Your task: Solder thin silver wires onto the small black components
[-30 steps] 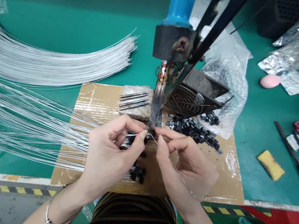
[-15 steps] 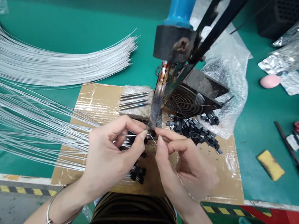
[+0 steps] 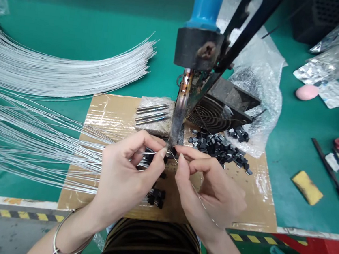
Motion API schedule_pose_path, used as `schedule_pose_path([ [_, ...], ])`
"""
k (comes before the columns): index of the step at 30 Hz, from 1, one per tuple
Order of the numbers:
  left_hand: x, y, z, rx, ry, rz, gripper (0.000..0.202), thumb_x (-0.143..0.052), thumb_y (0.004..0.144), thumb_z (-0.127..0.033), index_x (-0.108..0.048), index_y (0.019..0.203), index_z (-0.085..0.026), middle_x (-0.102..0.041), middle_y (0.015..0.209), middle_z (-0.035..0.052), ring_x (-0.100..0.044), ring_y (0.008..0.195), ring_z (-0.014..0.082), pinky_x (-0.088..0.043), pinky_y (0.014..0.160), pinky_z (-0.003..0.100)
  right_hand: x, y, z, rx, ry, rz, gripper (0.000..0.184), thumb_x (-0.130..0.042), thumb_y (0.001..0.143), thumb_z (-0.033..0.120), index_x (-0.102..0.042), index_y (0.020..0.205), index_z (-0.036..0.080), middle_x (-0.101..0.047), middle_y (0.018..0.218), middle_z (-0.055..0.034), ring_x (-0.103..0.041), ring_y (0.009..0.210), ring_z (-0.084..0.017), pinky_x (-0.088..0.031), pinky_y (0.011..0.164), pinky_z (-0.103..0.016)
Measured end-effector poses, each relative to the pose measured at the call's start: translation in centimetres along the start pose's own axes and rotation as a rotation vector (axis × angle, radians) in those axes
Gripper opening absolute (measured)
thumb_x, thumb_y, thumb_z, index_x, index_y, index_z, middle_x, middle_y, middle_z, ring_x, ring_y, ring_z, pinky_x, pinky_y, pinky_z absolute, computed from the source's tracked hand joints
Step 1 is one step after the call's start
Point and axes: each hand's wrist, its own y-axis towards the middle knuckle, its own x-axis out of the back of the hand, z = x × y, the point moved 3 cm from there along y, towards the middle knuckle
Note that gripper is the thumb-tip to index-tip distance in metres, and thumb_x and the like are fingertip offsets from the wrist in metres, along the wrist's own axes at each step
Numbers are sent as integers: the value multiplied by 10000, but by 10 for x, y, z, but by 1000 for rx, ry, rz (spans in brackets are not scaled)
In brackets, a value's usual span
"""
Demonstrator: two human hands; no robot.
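Observation:
My left hand (image 3: 130, 175) is closed in a pinch on a thin white wire (image 3: 148, 153), its end right under the tip of a soldering iron (image 3: 177, 124). A small dark piece shows at that spot, mostly hidden by the fingertips. Opposite it, my right hand (image 3: 212, 185) pinches a fine strand of solder wire (image 3: 173, 157), which trails back across the palm. The iron points downward, its blue handle held in a black clamp on a stand. Below my left hand lie black connectors (image 3: 157, 197) on wire ends.
Cardboard (image 3: 255, 206) covers the work spot. Loose black connectors (image 3: 222, 149) are heaped beside a dark fan (image 3: 217, 112). Metal rods (image 3: 151, 114) rest on a pale pad. A white wire bundle (image 3: 71, 77) spreads left; a yellow sponge (image 3: 307, 187) lies right.
Both hands stay almost in place under the iron tip. My right fingertips have shifted very slightly to the left; both grips are unchanged.

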Motion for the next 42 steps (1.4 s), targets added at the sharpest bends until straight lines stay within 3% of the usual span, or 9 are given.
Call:
schedule_pose_path([
  [11,-1,-1,-3,-10,-7,-9,146,-739,851,-83,-713,785,-210,-775,822,-38,-701,749,84,-516,613,150,-3,3,7,113,-116,-40,219,-763,877,19,-657,852,210,-868,980,-33,-839,818,-135,-653,740,-211],
  [42,-1,-1,-2,2,11,20,138,-726,852,-92,-721,774,-206,-774,815,-10,-710,745,126,-524,604,206,-2,2,5,104,-113,-45,210,-764,883,31,-684,868,225,-864,925,-34,-840,792,-166,-676,730,-251],
])
